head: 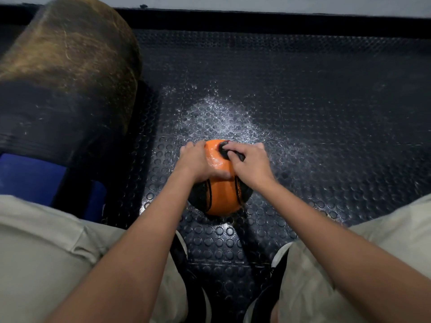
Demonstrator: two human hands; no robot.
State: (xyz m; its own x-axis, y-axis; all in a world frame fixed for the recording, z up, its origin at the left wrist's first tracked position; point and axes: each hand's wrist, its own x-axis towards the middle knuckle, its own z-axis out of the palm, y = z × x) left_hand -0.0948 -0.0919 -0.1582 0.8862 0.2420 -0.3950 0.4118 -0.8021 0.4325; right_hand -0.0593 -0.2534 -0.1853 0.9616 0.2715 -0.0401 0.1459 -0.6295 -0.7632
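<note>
An orange ball with black panels [221,194] sits on the dark studded floor mat [314,113] between my knees. Its upper surface looks wet and shiny. My left hand [198,159] grips the ball's top left side, fingers curled over it. My right hand [250,163] presses a small dark cloth or sponge [225,151] onto the top of the ball, with fingers curled round it. The far side of the ball is hidden by both hands.
Wet droplets and whitish spray [221,117] cover the mat beyond the ball. A large dark and brown cylindrical object [67,78] stands at the left, with a blue box [30,176] below it. My legs in pale shorts and dark shoes [184,264] fill the bottom. A wall edge runs along the top.
</note>
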